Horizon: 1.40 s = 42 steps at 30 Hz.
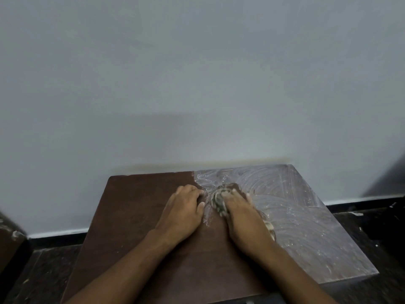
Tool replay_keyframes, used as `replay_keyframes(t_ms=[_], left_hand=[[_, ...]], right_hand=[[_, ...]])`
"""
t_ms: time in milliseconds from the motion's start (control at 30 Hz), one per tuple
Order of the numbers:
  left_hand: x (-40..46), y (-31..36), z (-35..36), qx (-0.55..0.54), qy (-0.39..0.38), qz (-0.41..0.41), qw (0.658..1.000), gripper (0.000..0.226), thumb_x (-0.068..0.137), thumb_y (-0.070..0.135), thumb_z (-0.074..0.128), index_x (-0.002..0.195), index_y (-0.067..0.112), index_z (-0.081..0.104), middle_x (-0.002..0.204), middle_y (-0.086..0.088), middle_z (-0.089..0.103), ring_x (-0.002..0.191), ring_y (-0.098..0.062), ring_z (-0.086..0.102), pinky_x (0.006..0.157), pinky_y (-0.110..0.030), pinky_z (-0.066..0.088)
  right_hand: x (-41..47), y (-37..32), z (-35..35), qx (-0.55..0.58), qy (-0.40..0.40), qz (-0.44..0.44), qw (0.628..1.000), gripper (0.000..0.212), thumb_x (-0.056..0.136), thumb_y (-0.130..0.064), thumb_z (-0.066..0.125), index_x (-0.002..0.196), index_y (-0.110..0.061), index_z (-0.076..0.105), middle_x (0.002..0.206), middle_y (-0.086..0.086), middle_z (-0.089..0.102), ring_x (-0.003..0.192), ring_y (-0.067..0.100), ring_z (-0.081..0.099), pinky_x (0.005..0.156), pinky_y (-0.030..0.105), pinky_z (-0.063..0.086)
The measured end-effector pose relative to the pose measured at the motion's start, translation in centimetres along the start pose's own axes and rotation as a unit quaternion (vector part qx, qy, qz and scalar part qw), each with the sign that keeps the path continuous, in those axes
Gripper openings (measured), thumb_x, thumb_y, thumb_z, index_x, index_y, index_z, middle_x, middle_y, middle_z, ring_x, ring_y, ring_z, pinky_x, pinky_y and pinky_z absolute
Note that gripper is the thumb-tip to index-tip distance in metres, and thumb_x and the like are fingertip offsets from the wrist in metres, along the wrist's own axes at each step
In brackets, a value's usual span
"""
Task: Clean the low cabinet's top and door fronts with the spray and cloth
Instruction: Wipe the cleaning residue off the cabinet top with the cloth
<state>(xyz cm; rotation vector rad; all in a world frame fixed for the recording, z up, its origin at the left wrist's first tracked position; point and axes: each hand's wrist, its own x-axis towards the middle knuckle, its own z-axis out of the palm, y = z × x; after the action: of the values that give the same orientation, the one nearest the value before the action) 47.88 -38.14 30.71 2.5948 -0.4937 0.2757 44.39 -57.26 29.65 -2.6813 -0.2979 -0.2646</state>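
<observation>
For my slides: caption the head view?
Right hand presses cloth on half-soaped cabinet top; left hand rests beside.

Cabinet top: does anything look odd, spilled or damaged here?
Nothing damaged. The right half of the cabinet top is coated in white swirled smears, the left half bare brown. The right hand presses the cloth at the boundary; the left hand rests beside it.

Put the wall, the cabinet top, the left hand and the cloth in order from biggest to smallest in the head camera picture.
1. wall
2. cabinet top
3. left hand
4. cloth, mostly hidden under the right hand, so its real size is unsure.
</observation>
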Motion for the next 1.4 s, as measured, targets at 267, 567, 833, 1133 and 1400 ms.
replay_keyframes(t_ms=[267, 567, 833, 1133, 1400], left_hand=[[0.6, -1.7, -0.4, 0.009, 0.025, -0.010, 1.000, 0.034, 0.097, 0.029, 0.053, 0.129, 0.020, 0.061, 0.123, 0.009, 0.060, 0.116, -0.011, 0.050, 0.103, -0.025, 0.041], [0.4, -2.6, -1.5, 0.009, 0.041, -0.043, 0.998, 0.028, 0.095, 0.017, 0.054, 0.119, 0.016, 0.067, 0.117, 0.002, 0.066, 0.111, -0.020, 0.056, 0.101, -0.034, 0.045], [-0.7, -1.6, -2.4, -0.021, 0.026, -0.057, 0.998, 0.033, 0.102, 0.036, 0.045, 0.123, 0.019, 0.064, 0.122, 0.005, 0.065, 0.114, -0.016, 0.055, 0.102, -0.033, 0.042], [-1.6, -0.2, -2.5, -0.030, 0.009, -0.050, 0.998, 0.033, 0.100, 0.036, 0.050, 0.126, 0.019, 0.061, 0.124, 0.005, 0.062, 0.118, -0.016, 0.053, 0.104, -0.033, 0.042], [-1.4, -0.1, -2.0, -0.016, 0.004, -0.035, 0.999, 0.037, 0.100, 0.040, 0.048, 0.131, 0.022, 0.058, 0.128, 0.008, 0.059, 0.120, -0.011, 0.050, 0.105, -0.032, 0.042]], right_hand=[[2.1, 0.1, 1.1, 0.001, 0.023, 0.032, 0.999, 0.053, 0.101, -0.014, 0.041, 0.154, -0.016, 0.034, 0.161, 0.004, 0.037, 0.154, 0.018, 0.018, 0.125, 0.036, -0.005], [2.0, -2.6, 2.3, 0.017, -0.021, -0.058, 0.998, 0.052, 0.103, -0.018, 0.044, 0.154, -0.016, 0.034, 0.160, 0.001, 0.037, 0.154, 0.018, 0.017, 0.124, 0.033, -0.004], [-0.1, -4.9, 3.2, 0.032, -0.037, -0.104, 0.993, 0.050, 0.104, -0.022, 0.044, 0.153, -0.018, 0.035, 0.157, -0.003, 0.041, 0.154, 0.017, 0.018, 0.127, 0.039, 0.001], [-1.2, -5.9, 2.8, 0.052, -0.028, -0.072, 0.996, 0.051, 0.104, -0.019, 0.041, 0.154, -0.016, 0.033, 0.159, 0.000, 0.038, 0.154, 0.016, 0.016, 0.124, 0.034, -0.003], [0.1, 1.0, 0.4, 0.007, 0.032, 0.062, 0.998, 0.052, 0.103, -0.017, 0.042, 0.154, -0.016, 0.034, 0.163, 0.005, 0.034, 0.154, 0.020, 0.020, 0.124, 0.032, -0.002]])
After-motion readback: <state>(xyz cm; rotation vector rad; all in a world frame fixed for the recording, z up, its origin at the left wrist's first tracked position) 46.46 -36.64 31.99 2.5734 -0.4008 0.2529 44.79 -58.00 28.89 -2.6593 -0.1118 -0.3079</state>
